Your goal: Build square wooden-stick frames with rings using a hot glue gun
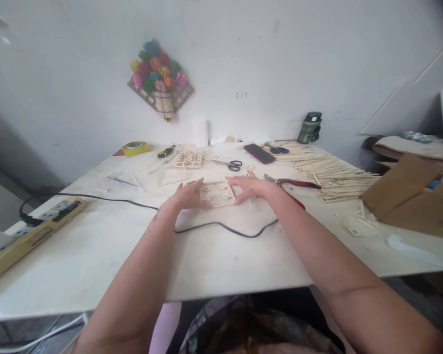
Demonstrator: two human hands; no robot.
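Note:
A small rectangular frame of thin wooden sticks (pixel 217 206) lies on the white table, with several little stick shapes (pixel 228 196) inside it. My left hand (pixel 189 194) grips its left side, thumb at the near edge and fingers at the far edge. On the opposite side my right hand (pixel 248 188) holds the right end between thumb and fingers. Behind them rest a finished-looking lattice panel (pixel 188 160) and dark-handled scissors (pixel 233 165). Red-handled pliers (pixel 293 183) lie close to my right wrist, partly covered by my forearm.
A black cable (pixel 221 224) crosses the table from a power strip (pixel 40 231) at left. Loose wooden sticks (pixel 335 174) and a cardboard box (pixel 409 196) are at right. Farther back are a phone (pixel 259 153), yellow tape (pixel 135 148), a utility knife (pixel 166 151) and a green bottle (pixel 310 128).

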